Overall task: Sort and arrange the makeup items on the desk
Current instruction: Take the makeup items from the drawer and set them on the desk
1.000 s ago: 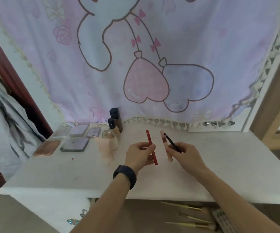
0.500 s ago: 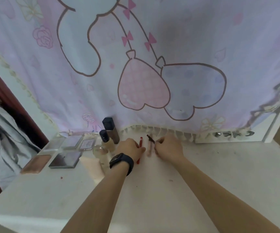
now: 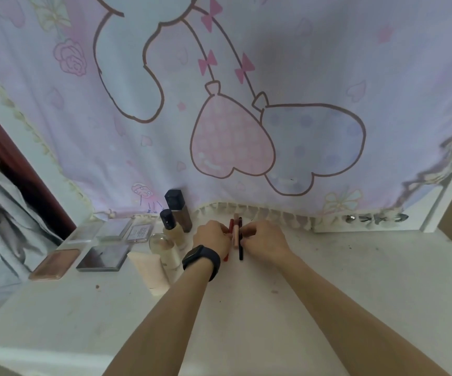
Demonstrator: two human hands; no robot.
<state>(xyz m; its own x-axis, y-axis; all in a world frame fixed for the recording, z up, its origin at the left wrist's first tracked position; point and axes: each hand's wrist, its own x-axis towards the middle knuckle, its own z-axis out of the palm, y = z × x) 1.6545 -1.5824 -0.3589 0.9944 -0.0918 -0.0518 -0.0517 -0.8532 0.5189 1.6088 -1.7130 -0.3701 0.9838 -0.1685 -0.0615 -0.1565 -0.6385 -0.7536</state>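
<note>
Pink-lilac cartoon hanging with heart balloons and tasselled lower edge covers the rear wall. Grey garment hangs at left, beside dark red wooden frame.

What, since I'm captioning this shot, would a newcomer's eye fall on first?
The big pastel cartoon cloth with two heart balloons fills the wall behind the desk. Below its fringe, the left hand and right hand pinch a red pencil and a black pencil, a pink stick between them.

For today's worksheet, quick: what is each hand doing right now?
Left hand: fingers curled round the red pencil.
Right hand: pinching the black pencil.
</note>
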